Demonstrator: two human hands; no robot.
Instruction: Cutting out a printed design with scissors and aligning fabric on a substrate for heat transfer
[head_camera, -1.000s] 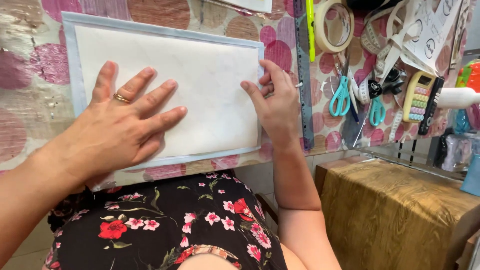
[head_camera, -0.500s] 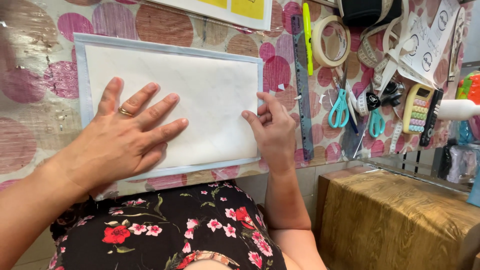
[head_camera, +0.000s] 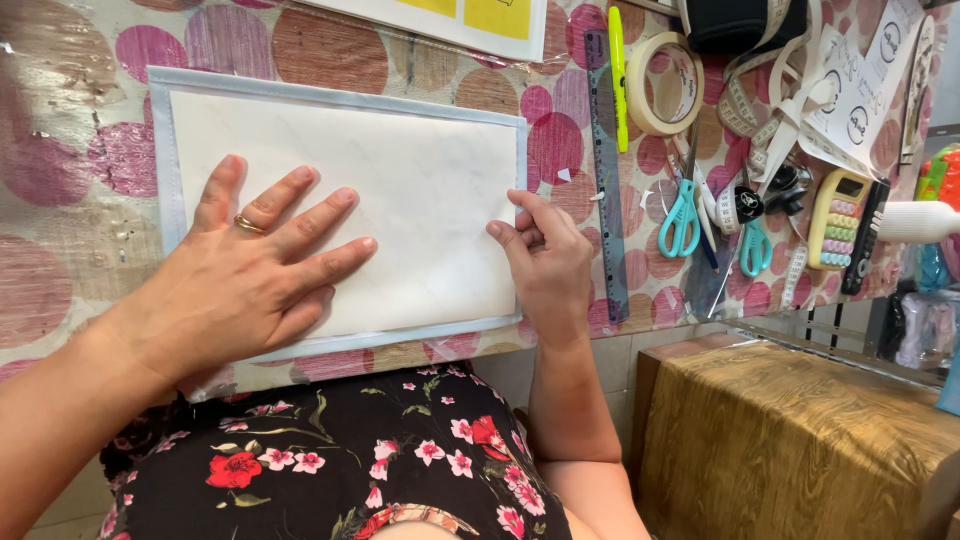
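A big white rectangle sheet with a pale blue edge (head_camera: 430, 190) lies flat on a table cover with pink and brown dots (head_camera: 60, 270), close to the near edge of the table. The left hand (head_camera: 250, 280) lies flat on the left part of the sheet with its fingers spread wide, pressing down, and a gold ring (head_camera: 248, 224) sits on one finger. The right hand (head_camera: 545, 265) rests at the right edge of the sheet with its fingers bent, and the fingertips touch the sheet's edge; it grips nothing. Just to the right of this hand lies a long grey ruler (head_camera: 604, 170). Farther right are a roll of tan tape (head_camera: 664, 84), a yellow-green marker (head_camera: 617, 70), two small scissors with teal handles (head_camera: 682, 215) and a yellow calculator with coloured buttons (head_camera: 838, 218). A black dress with red and white flowers (head_camera: 330, 460) shows at the near side
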